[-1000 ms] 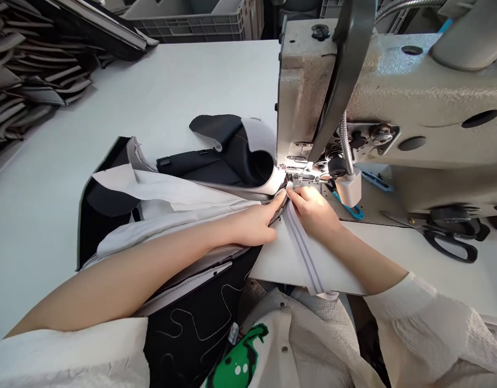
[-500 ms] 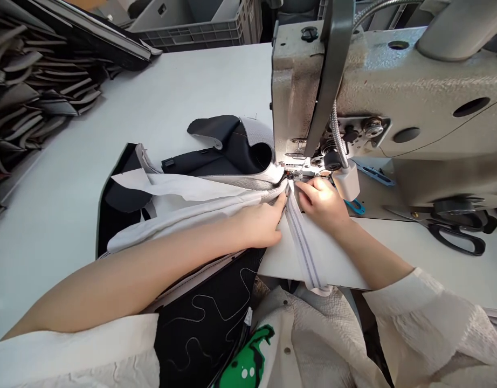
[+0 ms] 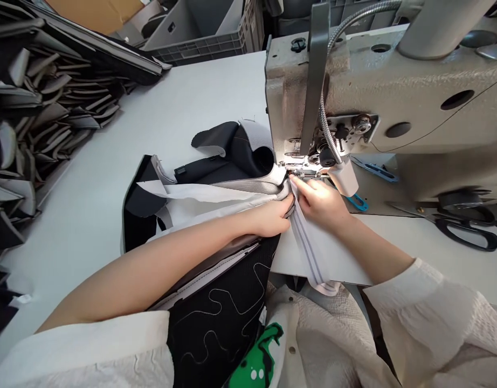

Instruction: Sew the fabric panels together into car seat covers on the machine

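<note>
My left hand [image 3: 273, 216] is closed on the edge of a black and grey sewn fabric piece [image 3: 228, 308], its fingers partly hidden in the folds just before the needle area. White lining [image 3: 216, 198] and a dark curled panel [image 3: 236, 148] of that piece lie to the left of the sewing machine [image 3: 289, 102]. Close to the presser foot, my right hand [image 3: 323, 203] has its index finger stretched to the top of a white tape with dark lengthwise lines [image 3: 307, 242]; thumb and finger pinch there. The tape hangs down over the table edge.
Black-handled scissors [image 3: 467, 229] and blue thread snips [image 3: 357, 202] lie right of my right hand. Another blue-handled tool [image 3: 375, 170] rests behind them. Stacked fabric pieces [image 3: 50, 108] fill the left side. A grey crate [image 3: 200, 48] stands behind the white table [image 3: 224, 86].
My left hand has shifted slightly right, gathering the fabric edge closer to the needle. My right index finger has moved in nearer the presser foot. The view has also shifted a little.
</note>
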Available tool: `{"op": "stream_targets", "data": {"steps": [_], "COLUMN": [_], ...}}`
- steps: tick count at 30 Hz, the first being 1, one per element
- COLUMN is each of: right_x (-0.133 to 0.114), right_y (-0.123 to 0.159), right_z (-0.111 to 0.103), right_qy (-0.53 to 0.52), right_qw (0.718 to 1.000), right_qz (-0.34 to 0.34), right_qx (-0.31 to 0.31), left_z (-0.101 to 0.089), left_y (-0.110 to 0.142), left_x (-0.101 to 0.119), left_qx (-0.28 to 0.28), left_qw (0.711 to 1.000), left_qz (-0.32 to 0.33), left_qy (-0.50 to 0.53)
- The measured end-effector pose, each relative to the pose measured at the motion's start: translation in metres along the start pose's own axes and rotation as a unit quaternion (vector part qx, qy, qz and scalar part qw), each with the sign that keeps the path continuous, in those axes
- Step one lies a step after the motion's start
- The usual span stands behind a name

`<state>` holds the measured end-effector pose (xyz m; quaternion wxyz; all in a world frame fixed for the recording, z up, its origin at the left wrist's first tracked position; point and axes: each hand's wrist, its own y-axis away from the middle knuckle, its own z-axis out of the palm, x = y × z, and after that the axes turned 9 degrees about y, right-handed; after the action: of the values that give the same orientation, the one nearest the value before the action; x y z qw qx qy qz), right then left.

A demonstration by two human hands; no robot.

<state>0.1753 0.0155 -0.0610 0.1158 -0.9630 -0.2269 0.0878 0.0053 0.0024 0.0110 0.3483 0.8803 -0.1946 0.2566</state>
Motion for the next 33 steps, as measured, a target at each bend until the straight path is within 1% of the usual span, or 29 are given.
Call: {"op": "stream_targets", "data": {"steps": [2,3,7,12,17,20,22,25,27,29,31,33], "right_x": [0.0,-0.001,-0.006,-0.009,0.002,0.012,0.018,0.018,0.013,0.006,0.002,0.006], "right_y": [0.003,0.004,0.002,-0.001,-0.006,-0.007,-0.006,-0.004,-0.002,-0.002,-0.003,-0.004], "right_z": [0.003,0.005,0.004,-0.004,-0.002,0.006,0.011,0.012,0.008,0.001,-0.006,-0.01], "right_qy": [-0.002,-0.009,-0.019,0.021,0.04,0.01,-0.011,-0.026,-0.039,-0.056,-0.064,-0.078], "right_qw": [0.999,0.999,0.999,0.999,0.999,0.998,0.997,0.996,0.997,0.997,0.997,0.995], "right_qz": [0.028,0.023,-0.023,-0.023,-0.028,-0.038,-0.024,0.002,0.022,0.04,0.047,0.028], "right_qx": [0.03,0.034,0.023,0.021,0.012,0.042,0.072,0.089,0.067,0.024,-0.024,-0.063], "left_z": [0.002,0.003,0.009,0.012,0.01,0.005,0.0,-0.006,-0.009,-0.01,-0.01,-0.009], "left_y": [0.001,0.002,0.007,0.008,-0.005,-0.015,-0.016,-0.007,0.002,0.008,0.01,0.009], "left_x": [0.0,0.0,0.0,-0.001,0.004,0.007,0.01,0.015,0.02,0.022,0.022,0.017], "left_qx": [0.0,0.006,0.047,0.054,0.064,0.076,0.075,0.042,0.011,-0.011,-0.013,-0.006], "left_qw": [1.0,0.999,0.997,0.994,0.992,0.993,0.995,0.993,0.986,0.982,0.982,0.985], "left_qz": [-0.018,-0.03,-0.05,-0.064,-0.078,-0.077,-0.072,-0.079,-0.093,-0.099,-0.101,-0.093], "left_qy": [0.013,0.019,0.04,0.073,0.069,0.042,0.006,-0.082,-0.137,-0.159,-0.156,-0.146]}}
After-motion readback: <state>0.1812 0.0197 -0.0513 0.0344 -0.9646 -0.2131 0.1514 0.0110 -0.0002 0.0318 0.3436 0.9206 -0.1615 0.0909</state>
